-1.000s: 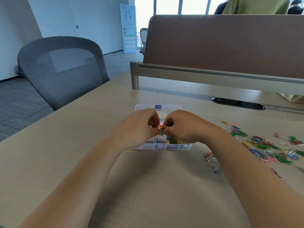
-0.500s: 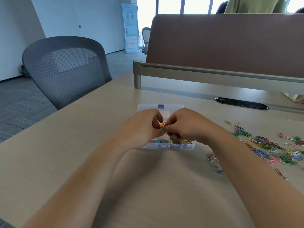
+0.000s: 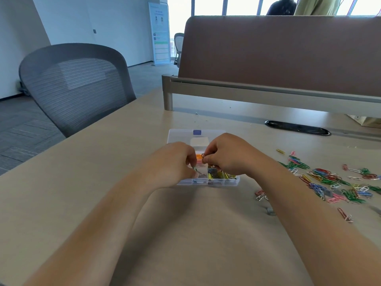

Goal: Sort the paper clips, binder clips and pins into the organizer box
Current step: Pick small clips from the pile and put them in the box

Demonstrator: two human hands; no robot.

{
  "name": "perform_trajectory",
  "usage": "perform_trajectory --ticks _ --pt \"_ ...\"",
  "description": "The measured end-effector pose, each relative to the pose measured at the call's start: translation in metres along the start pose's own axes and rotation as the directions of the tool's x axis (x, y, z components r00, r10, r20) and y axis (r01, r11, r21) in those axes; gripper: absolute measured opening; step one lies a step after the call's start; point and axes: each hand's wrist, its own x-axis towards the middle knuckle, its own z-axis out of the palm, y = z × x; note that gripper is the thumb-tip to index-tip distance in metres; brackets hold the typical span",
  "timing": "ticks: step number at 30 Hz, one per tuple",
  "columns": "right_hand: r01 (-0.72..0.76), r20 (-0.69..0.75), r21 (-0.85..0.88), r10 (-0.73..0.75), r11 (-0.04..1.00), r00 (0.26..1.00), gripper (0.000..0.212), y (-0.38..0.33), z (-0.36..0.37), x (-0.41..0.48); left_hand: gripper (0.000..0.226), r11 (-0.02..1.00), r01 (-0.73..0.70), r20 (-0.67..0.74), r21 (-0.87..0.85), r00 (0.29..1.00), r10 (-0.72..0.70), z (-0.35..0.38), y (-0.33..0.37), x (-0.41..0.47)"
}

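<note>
A clear plastic organizer box (image 3: 181, 134) sits open at the middle of the table, both hands over it. My left hand (image 3: 173, 162) pinches a green paper clip (image 3: 197, 171) low over the box's near-left compartment. My right hand (image 3: 226, 155) pinches a small orange paper clip (image 3: 203, 156) just above the box. Gold binder clips (image 3: 216, 176) lie in a near compartment. A heap of coloured paper clips (image 3: 334, 182) is spread on the table to the right.
A few stray clips (image 3: 260, 196) and a small grey binder clip (image 3: 270, 211) lie right of the box, under my right forearm. A brown desk divider (image 3: 278, 58) stands behind. A grey mesh chair (image 3: 76, 83) is at the left; a cable slot (image 3: 296, 127) lies far right.
The two hands held linked clips together between them; now they have drawn apart, each with one clip, and the left hand has dropped toward the box.
</note>
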Motion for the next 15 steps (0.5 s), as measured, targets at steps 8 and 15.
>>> perform_trajectory --ticks 8,15 --pt "0.032 0.007 0.000 -0.032 0.999 0.999 0.022 0.0006 0.0002 -0.0006 0.021 1.000 -0.016 0.027 -0.012 1.000 0.016 0.0039 -0.0036 0.0018" --pt "0.026 -0.022 -0.043 -0.027 0.999 0.999 0.018 0.0008 0.0020 -0.0003 0.014 1.000 -0.014 0.034 0.007 0.999 0.014 0.0039 -0.0046 0.0030"
